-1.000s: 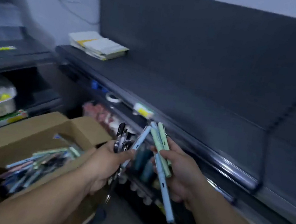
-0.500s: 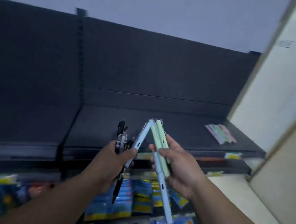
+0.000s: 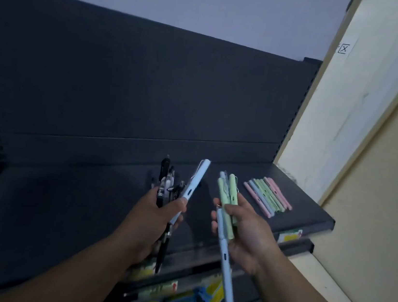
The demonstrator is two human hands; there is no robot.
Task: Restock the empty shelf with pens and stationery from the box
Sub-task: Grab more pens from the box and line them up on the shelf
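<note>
My left hand (image 3: 158, 217) grips a bunch of black pens (image 3: 166, 184) and pinches one pale blue pen (image 3: 193, 183) under the thumb, all held upright over the dark shelf (image 3: 58, 208). My right hand (image 3: 243, 232) holds two green pens (image 3: 229, 193) pointing up and one pale blue pen (image 3: 225, 260) hanging down past the shelf's front edge. A row of several pastel pens (image 3: 268, 195), pink, green and blue, lies on the shelf at its right end, just beyond my right hand. The box is out of view.
A dark back panel (image 3: 138, 87) rises behind the shelf. A cream wall (image 3: 370, 148) closes the right side. Below the shelf's front edge, lower shelves carry blue and yellow packets (image 3: 188, 301) and price labels (image 3: 290, 235).
The view has swung right and come closer to the shelf's right end. My two hands have drawn apart, so the blue pen on the left and the green pens no longer cross.
</note>
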